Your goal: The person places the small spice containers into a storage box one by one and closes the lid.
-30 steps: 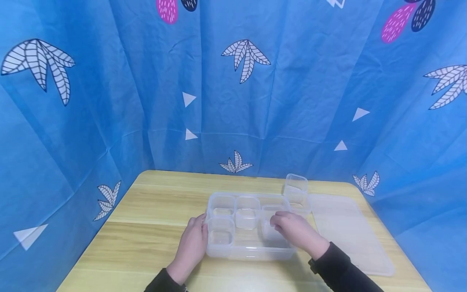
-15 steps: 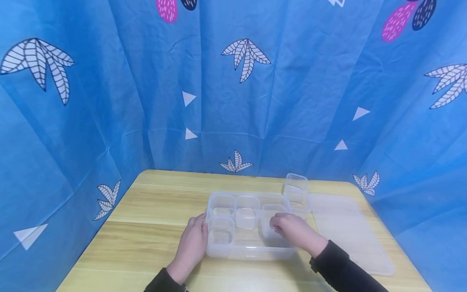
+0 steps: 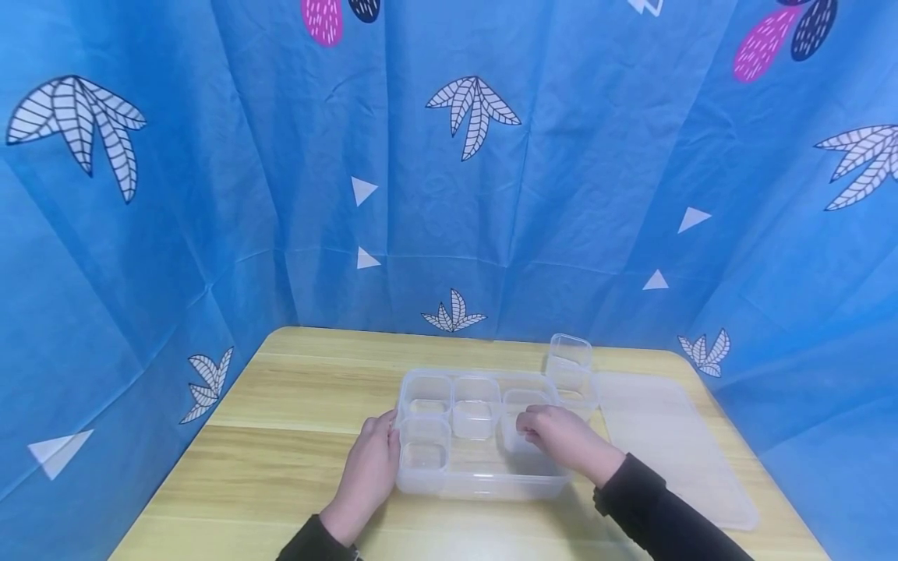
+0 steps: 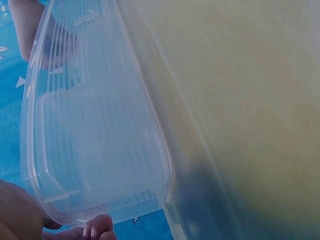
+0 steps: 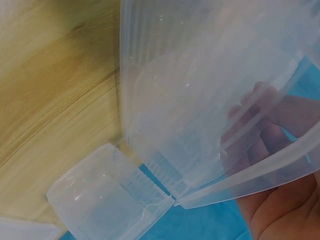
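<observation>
Right hand has edged left inside the tray, fingers curled on a small cup. Left hand stays flat against the tray's left wall. Lid lies right of the tray on the desk.

Wooden table: tray, lid, cup.

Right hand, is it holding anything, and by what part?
The right hand grips a small clear cup inside the tray, fingers over its rim. The left hand rests against the tray's left end.
</observation>
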The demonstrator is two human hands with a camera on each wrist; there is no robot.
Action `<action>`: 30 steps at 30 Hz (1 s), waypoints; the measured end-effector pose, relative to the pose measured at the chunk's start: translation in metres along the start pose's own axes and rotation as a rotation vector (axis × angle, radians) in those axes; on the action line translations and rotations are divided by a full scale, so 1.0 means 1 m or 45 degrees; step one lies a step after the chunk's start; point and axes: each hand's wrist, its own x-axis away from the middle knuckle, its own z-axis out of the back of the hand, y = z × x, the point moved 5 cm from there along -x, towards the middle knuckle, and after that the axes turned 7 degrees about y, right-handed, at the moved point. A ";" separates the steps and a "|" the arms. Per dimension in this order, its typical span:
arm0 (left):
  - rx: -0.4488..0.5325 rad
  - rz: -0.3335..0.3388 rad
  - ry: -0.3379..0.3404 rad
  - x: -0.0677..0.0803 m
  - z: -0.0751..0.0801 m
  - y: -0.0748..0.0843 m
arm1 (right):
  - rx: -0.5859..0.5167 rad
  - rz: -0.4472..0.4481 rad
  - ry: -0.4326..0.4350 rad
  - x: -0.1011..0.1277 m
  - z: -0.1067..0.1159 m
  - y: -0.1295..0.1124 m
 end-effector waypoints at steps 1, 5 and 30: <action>-0.002 0.001 0.000 0.000 0.000 0.000 | 0.000 0.002 0.001 -0.001 0.000 0.000; -0.006 0.003 -0.005 0.000 0.000 0.000 | 0.000 0.017 0.013 -0.002 0.000 0.001; 0.002 -0.015 -0.001 0.001 0.001 0.001 | 0.030 -0.016 0.040 -0.008 -0.002 0.012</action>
